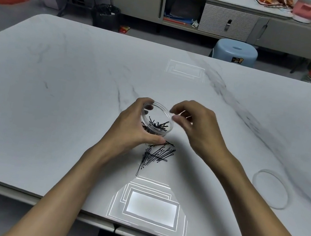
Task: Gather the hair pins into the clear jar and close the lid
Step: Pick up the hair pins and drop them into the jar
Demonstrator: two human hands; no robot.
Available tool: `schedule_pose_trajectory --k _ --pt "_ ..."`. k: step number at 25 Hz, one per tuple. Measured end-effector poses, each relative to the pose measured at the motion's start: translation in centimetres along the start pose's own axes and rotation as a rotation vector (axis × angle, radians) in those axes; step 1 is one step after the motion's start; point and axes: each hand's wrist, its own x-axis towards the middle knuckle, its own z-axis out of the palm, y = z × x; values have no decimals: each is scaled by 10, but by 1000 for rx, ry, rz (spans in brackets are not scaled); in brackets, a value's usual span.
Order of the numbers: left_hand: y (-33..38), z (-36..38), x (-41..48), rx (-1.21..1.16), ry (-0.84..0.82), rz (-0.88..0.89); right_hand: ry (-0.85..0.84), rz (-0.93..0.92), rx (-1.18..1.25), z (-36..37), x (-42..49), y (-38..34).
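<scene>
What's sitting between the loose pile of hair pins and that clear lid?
Nothing rests there: between the hair pins and the lid the head view shows bare table, crossed only by the right forearm.

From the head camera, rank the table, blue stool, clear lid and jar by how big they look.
1. The table.
2. The clear lid and the blue stool look alike; the stool stands farther off, so unranked.
3. The jar, partly covered by the left hand.

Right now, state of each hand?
Left hand: grips the clear jar.
Right hand: curled above the jar, blurred; cannot tell if it holds anything.
</scene>
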Motion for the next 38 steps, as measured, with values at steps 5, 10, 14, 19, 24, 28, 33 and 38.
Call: schedule_pose_trajectory --k 5,10,14,19,24,28,33,38 --pt "-5 -8 4 -21 173 -40 -282 253 -179 23 -15 30" --pt "-7 -9 4 -36 192 -57 -253 228 -209 47 -18 29" --pt "-6 -8 5 -24 180 -52 -301 108 -373 49 -16 21" --pt "-6 -9 5 -32 193 -54 -385 -5 -533 44 -18 24" --pt "-7 -12 6 -54 220 -71 -188 107 -306 43 -16 26" --pt "-9 -13 6 -61 237 -87 -152 161 -282 61 -13 13" --pt "-12 -16 7 -47 241 -88 -142 146 -625 71 -5 3" --pt "-13 -17 5 -44 241 -88 -239 135 -718 74 -10 1"
